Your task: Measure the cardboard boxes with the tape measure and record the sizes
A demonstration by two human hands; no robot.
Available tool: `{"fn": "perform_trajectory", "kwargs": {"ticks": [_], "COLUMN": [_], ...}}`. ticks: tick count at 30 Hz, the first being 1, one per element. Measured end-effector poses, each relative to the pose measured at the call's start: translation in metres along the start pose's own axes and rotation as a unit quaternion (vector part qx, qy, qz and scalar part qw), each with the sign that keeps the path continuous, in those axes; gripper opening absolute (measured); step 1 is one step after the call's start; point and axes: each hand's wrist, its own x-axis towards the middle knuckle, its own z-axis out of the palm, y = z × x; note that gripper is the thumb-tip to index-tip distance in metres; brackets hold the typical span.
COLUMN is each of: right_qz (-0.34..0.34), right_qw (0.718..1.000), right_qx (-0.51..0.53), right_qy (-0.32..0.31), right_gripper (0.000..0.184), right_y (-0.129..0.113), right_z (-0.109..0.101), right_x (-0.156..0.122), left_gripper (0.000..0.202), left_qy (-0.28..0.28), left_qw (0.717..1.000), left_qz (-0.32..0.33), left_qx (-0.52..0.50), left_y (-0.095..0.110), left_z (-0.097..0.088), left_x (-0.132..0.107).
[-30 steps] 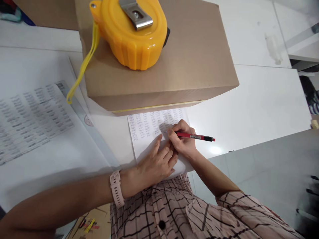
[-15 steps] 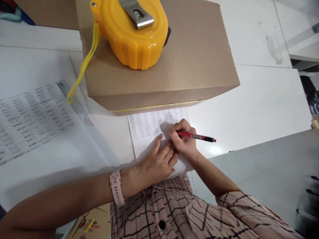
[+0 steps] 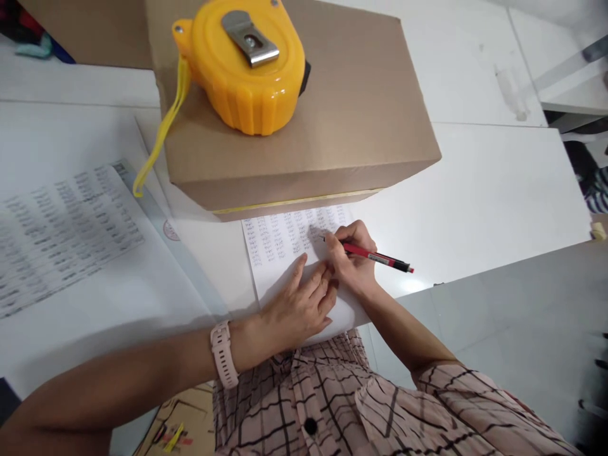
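Observation:
A red and black pen (image 3: 375,256) is gripped in my right hand (image 3: 354,256), its tip just over the sheet of paper (image 3: 280,253). Columns of small handwriting cover the sheet's upper part, and its lower part is blank. My left hand (image 3: 301,301) lies flat on the lower part with the fingers spread, close against the right hand. The sheet's far edge meets the base of a brown cardboard box (image 3: 304,145). On that box sits a yellow tape measure (image 3: 251,69) with a metal clip and a yellow wrist strap.
To the left, a printed sheet (image 3: 71,234) with rows of text lies over larger white papers on the white table (image 3: 494,177). Behind it stands another cardboard box (image 3: 104,31). Below the table's left part is an open carton (image 3: 185,424).
My right hand and the pen have shifted slightly up and to the right across the sheet. My left hand stays in place. The whole view has moved a little.

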Motion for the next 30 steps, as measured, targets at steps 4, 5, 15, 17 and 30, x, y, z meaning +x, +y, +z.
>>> {"fn": "perform_trajectory", "kwargs": {"ticks": [4, 5, 15, 17, 30], "right_qz": [-0.091, -0.132, -0.265, -0.286, -0.322], "right_qw": [0.995, 0.989, 0.896, 0.882, 0.932], "right_qx": [-0.037, -0.054, -0.356, -0.374, -0.031], "right_qy": [-0.025, -0.028, -0.009, 0.011, 0.163], "right_gripper": [0.004, 0.003, 0.041, 0.042, 0.028], "right_y": [-0.001, -0.001, 0.036, 0.04, -0.004], "right_z": [-0.008, -0.012, -0.042, -0.038, -0.058], "right_x": [-0.002, -0.004, -0.004, 0.002, 0.003], "left_gripper": [0.055, 0.054, 0.023, 0.029, 0.054], "left_qy": [0.022, 0.035, 0.357, 0.395, 0.261], "left_qw": [1.0, 0.999, 0.932, 0.91, 0.866], "left_qz": [0.005, 0.005, -0.032, -0.069, -0.37], "left_qx": [0.003, 0.004, 0.052, 0.101, -0.211], "left_y": [0.001, 0.001, -0.036, -0.049, -0.089], "left_z": [0.001, 0.002, -0.067, -0.094, -0.158], "left_x": [-0.002, -0.002, 0.016, 0.021, 0.066]}}
